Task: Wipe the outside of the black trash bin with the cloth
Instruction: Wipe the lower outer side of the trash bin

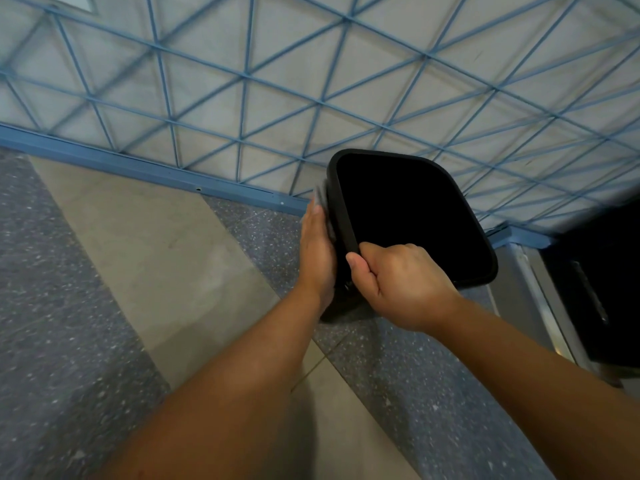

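My left fingers (313,211) lie straight and flat, pressing the cloth (322,197) against the bin's (412,216) left outer wall, just under the rim. Only a grey fold of cloth shows, past the fingertips and along the palm's edge; the rest is hidden under my left hand (317,251). My right fingers curl over the near rim and disappear inside the mouth, with the thumb (360,268) clamped on the outside, so my right hand (401,285) is gripping the bin and steadying it.

The bin sits between my two hands, touching both, its dark mouth tipped up toward me and slanting away to the right. I can't tell whether its base rests on the floor (145,258) or hangs clear of it. The wall I'm wiping runs from near my left wrist away toward the fence (242,98), so its long axis lines up with my left forearm.

That alignment is what the next stroke turns on, as I judge it: the cloth is at the far end of that wall, so the left hand would pull back along it toward me, while the right holds against the drag. The other three walls are out of the cloth's reach unless the right hand turns the bin. A dark cabinet (602,289) stands close on the right.
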Demonstrator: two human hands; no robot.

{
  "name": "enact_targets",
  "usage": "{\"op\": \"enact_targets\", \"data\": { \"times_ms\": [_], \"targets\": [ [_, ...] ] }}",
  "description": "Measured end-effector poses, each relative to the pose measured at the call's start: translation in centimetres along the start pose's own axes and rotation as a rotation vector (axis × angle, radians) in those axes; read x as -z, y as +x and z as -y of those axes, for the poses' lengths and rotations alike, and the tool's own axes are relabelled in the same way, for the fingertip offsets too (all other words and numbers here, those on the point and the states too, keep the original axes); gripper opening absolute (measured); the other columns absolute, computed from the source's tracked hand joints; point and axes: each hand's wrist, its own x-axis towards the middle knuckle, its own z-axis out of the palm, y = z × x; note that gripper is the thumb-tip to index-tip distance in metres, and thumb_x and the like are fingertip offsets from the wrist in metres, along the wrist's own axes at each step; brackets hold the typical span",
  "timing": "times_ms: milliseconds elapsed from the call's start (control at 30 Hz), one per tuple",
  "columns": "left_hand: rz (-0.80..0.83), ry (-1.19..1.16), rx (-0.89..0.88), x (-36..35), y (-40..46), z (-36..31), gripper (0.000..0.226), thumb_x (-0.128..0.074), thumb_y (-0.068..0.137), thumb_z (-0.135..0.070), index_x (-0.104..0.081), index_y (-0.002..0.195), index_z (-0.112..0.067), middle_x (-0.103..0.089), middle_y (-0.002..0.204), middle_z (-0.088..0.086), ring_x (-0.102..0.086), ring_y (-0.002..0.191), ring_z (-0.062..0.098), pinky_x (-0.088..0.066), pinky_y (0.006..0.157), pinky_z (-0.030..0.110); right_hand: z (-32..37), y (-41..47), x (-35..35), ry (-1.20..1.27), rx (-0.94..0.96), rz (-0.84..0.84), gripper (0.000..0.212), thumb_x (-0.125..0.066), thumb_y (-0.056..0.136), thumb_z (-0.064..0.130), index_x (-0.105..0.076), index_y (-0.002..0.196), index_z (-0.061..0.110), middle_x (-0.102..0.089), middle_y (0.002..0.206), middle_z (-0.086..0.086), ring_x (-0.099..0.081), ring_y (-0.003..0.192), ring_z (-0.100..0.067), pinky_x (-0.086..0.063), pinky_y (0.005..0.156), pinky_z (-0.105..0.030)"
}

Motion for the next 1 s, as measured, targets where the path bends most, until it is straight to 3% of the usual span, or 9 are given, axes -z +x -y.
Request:
{"op": "enact_targets", "data": {
  "times_ms": [133, 200, 267, 400, 500, 667, 800, 933, 1000],
  "targets": [
    [0.040, 0.000, -0.102, -0.7, -1.7, -0.7, 0.066, -0.043, 0.102, -0.058, -0.036, 0.160, -0.029, -0.038, 0.167, -0.002, -0.035, 0.155, 0.014, -0.027, 0.129, 0.041, 0.0, 0.0, 0.1, -0.001, -0.004, -0.001, 0.037, -0.021, 0.093, 0.047, -0.034, 0.068, 0.024, -0.044, 0.052, 0.003, -0.052, 0.047, -0.028, -0.027, 0.052, -0.029],
    [0.025, -0.033, -0.102, 0.4, -0.3, 1.6, 0.073, -0.047, 0.098, -0.068, -0.040, 0.159, -0.028, -0.041, 0.165, 0.005, -0.038, 0.154, 0.021, -0.026, 0.129, 0.049, -0.1, 0.0, 0.2, 0.007, -0.005, 0.002, 0.039, -0.019, 0.093, 0.048, -0.036, 0.068, 0.024, -0.041, 0.053, 0.004, -0.053, 0.048, -0.029, -0.028, 0.051, -0.030],
    [0.011, -0.008, 0.012, 0.4, 0.2, 1.4, 0.082, -0.051, 0.087, -0.084, -0.046, 0.154, -0.036, -0.044, 0.163, 0.002, -0.038, 0.154, 0.021, -0.026, 0.128, 0.053, -0.1, 0.0, 0.0, 0.020, 0.005, -0.004, 0.040, -0.020, 0.093, 0.048, -0.037, 0.068, 0.023, -0.041, 0.053, 0.004, -0.052, 0.048, -0.029, -0.030, 0.049, -0.031],
    [0.018, 0.049, -0.094, -0.7, -1.2, -0.5, 0.068, -0.042, 0.100, -0.064, -0.038, 0.159, -0.032, -0.039, 0.167, -0.005, -0.033, 0.156, 0.014, -0.024, 0.129, 0.044, -0.2, 0.0, -0.1, 0.018, 0.014, -0.013, 0.037, -0.024, 0.095, 0.046, -0.036, 0.068, 0.024, -0.048, 0.051, 0.001, -0.053, 0.046, -0.028, -0.028, 0.049, -0.029],
    [-0.019, 0.005, -0.102, 0.3, 0.1, 0.7, 0.074, -0.050, 0.094, -0.072, -0.044, 0.156, -0.034, -0.046, 0.163, -0.001, -0.041, 0.152, 0.019, -0.027, 0.128, 0.052, -0.2, 0.0, 0.0, 0.009, 0.012, -0.019, 0.038, -0.023, 0.095, 0.046, -0.037, 0.067, 0.024, -0.040, 0.052, 0.007, -0.051, 0.045, -0.025, -0.025, 0.049, -0.028],
    [0.000, 0.029, -0.053, -0.6, -1.3, -0.4, 0.071, -0.046, 0.096, -0.067, -0.041, 0.157, -0.032, -0.042, 0.165, -0.002, -0.036, 0.155, 0.017, -0.025, 0.129, 0.047, -0.1, 0.2, 0.1, 0.016, 0.003, -0.026, 0.038, -0.023, 0.095, 0.046, -0.037, 0.067, 0.025, -0.042, 0.052, 0.006, -0.052, 0.045, -0.025, -0.028, 0.048, -0.028],
    [-0.018, 0.004, 0.069, 0.8, 0.9, 1.9, 0.088, -0.055, 0.079, -0.089, -0.054, 0.149, -0.035, -0.054, 0.156, 0.001, -0.047, 0.148, 0.022, -0.031, 0.126, 0.053, -0.1, 0.1, 0.0, 0.024, -0.001, -0.021, 0.042, -0.021, 0.095, 0.047, -0.040, 0.067, 0.022, -0.043, 0.053, 0.003, -0.051, 0.046, -0.026, -0.031, 0.047, -0.031],
    [-0.047, 0.032, -0.052, -1.1, -1.8, -1.3, 0.069, -0.045, 0.097, -0.061, -0.043, 0.157, -0.027, -0.047, 0.162, -0.004, -0.042, 0.151, 0.013, -0.032, 0.127, 0.039, -0.2, 0.3, 0.1, 0.035, 0.007, -0.015, 0.042, -0.022, 0.094, 0.047, -0.040, 0.067, 0.021, -0.052, 0.053, -0.003, -0.053, 0.047, -0.030, -0.033, 0.047, -0.032],
    [-0.052, -0.022, -0.021, -0.3, -1.3, -0.1, 0.080, -0.050, 0.092, -0.068, -0.047, 0.155, -0.019, -0.052, 0.158, 0.006, -0.048, 0.147, 0.020, -0.034, 0.127, 0.045, -0.2, 0.2, 0.0, 0.031, 0.002, -0.015, 0.043, -0.020, 0.094, 0.048, -0.040, 0.067, 0.021, -0.052, 0.053, -0.003, -0.054, 0.048, -0.029, -0.032, 0.047, -0.031]
  ]
}}
